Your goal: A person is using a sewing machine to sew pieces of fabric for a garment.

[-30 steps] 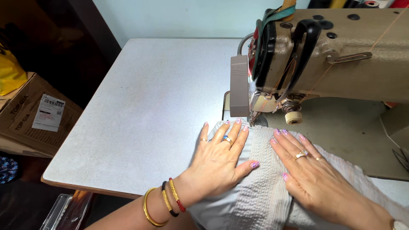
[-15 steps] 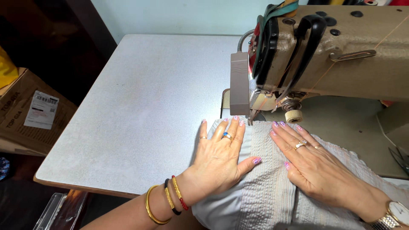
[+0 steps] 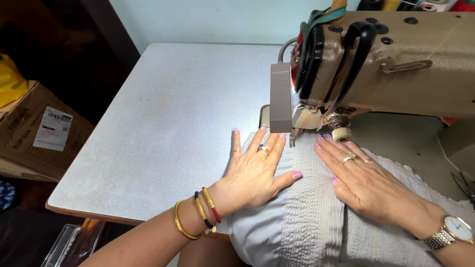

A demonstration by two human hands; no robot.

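Note:
My left hand lies flat, fingers spread, on a pale grey shirred fabric, just left of the needle area. My right hand lies flat on the same fabric to the right, fingertips close to the presser foot. The fabric runs under the head of a beige industrial sewing machine and hangs off the table's near edge. Both hands press the cloth and hold nothing. Bracelets are on my left wrist, a watch on my right.
The grey speckled table stretches left and back from the machine. A cardboard box with a label stands on the floor at left. Scissors show at the right edge. Thread cones stand behind the machine.
Both hands have slid a little forward with the fabric toward the presser foot. The view has shifted slightly, showing more of my right wrist and watch.

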